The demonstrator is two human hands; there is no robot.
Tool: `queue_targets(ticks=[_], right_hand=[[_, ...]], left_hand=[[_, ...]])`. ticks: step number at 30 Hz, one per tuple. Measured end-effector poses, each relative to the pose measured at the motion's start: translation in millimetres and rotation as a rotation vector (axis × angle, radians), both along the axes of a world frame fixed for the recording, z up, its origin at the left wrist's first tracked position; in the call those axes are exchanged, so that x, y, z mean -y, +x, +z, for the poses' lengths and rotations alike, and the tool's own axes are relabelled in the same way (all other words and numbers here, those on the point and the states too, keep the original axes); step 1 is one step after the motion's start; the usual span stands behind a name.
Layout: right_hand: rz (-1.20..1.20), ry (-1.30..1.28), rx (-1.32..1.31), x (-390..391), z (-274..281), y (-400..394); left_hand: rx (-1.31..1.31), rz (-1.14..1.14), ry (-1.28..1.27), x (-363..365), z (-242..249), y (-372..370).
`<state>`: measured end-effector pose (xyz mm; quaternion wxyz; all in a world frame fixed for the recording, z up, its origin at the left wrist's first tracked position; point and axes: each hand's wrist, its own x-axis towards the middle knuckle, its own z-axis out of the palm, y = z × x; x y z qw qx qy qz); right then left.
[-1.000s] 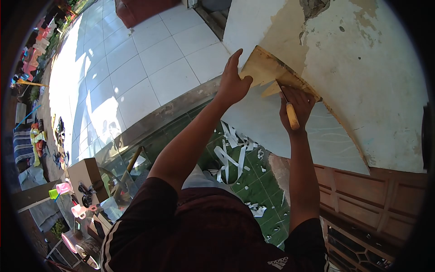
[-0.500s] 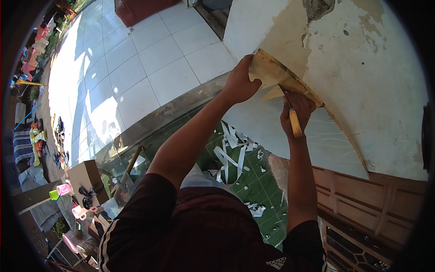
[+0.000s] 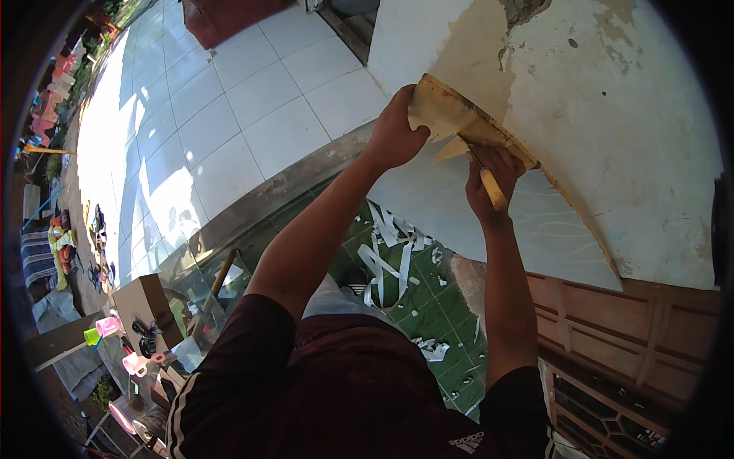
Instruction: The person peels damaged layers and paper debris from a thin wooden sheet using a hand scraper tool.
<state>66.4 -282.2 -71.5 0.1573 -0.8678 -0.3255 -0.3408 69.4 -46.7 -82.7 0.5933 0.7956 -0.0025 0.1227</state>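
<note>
My left hand (image 3: pixel 397 135) is closed on the upper left end of a thin sheet (image 3: pixel 445 107), its thumb over the near side. The sheet's yellowish-brown face is exposed at the top, with a torn, jagged strip (image 3: pixel 453 148) hanging from it. A pale, faintly patterned panel (image 3: pixel 459 214) extends below and to the right. My right hand (image 3: pixel 495 172) is closed around a knife (image 3: pixel 494 190) with a wooden handle. The handle points down toward my wrist; its thin blade lies at the torn strip, mostly hidden. My right fingers press against the brown face.
White curled strips (image 3: pixel 384 260) and scraps litter the green tiled floor (image 3: pixel 428 310). To the left are a raised white-tiled ledge (image 3: pixel 229 126), a cardboard box (image 3: pixel 145 310) and glass panes. A peeling wall (image 3: pixel 612 153) stands at the right, above brown wooden panelling (image 3: pixel 612 325).
Both hands, the sheet and the surroundings appear slightly farther up and left, as the view shifts. The torn strip hangs a little more apart from the sheet. Both grips stay the same.
</note>
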Motion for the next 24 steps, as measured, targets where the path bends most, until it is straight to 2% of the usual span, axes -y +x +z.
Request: queue_targets(ticks=[8, 12, 15, 18, 19, 21, 23, 24], right_hand=[[-0.037, -0.078, -0.066, -12, 18, -8], [-0.047, -0.179, -0.089, -6, 2, -7], [0.095, -0.007, -0.098, -4, 14, -17], [0.154, 0.369, -0.32, 11, 32, -27], [0.157, 0.483, -0.323, 16, 42, -30], [0.098, 0.65, -0.398, 30, 66, -25], [0.045, 0.526, -0.438, 34, 89, -22], [0.085, 0.364, -0.335, 29, 87, -21]], left_hand=[[-0.012, 0.031, -0.006, 5, -3, 0], [0.018, 0.034, -0.031, 8, -9, 4], [0.054, -0.01, -0.127, 4, -15, -1], [0.204, -0.017, -0.345, 7, -31, 3], [0.272, -0.008, -0.425, 10, -40, 4], [0.283, 0.12, -0.255, 15, -57, 3], [0.255, 0.156, -0.16, 18, -59, -1], [0.227, 0.13, -0.15, 18, -53, -2]])
